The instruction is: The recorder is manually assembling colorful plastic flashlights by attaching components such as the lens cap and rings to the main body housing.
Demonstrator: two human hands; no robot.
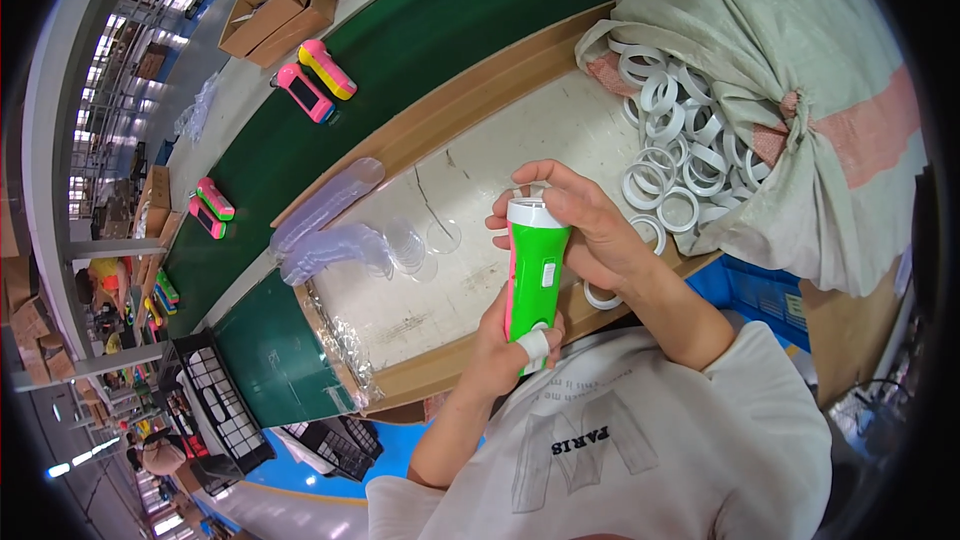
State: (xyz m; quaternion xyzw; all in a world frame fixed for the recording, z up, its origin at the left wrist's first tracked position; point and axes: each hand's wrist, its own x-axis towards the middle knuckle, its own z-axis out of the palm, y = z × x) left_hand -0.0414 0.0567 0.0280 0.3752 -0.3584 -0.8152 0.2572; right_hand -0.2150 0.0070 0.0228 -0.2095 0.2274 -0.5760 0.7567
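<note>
A green and pink flashlight (pixel 537 262) stands nearly upright in front of my chest, its white-rimmed head (pixel 530 213) toward the far side. My left hand (pixel 497 345) is closed round its lower end, with a white wrap on the thumb. My right hand (pixel 592 225) grips the white rim at the head, thumb and fingers curled about it; part of the rim is hidden by the fingers. To the right, many loose white rings (pixel 678 208) spill from a large woven sack (pixel 770 30). Clear round discs (pixel 405 243) lie in rows left of my hands.
The worktable (pixel 490 155) has a cardboard-coloured border. Beyond it runs a green conveyor belt (pixel 400 45) carrying pink and yellow flashlights (pixel 327 70) and pink and green ones (pixel 213 202). An open cardboard box (pixel 280 10) sits behind. A blue crate (pixel 755 295) is at my right.
</note>
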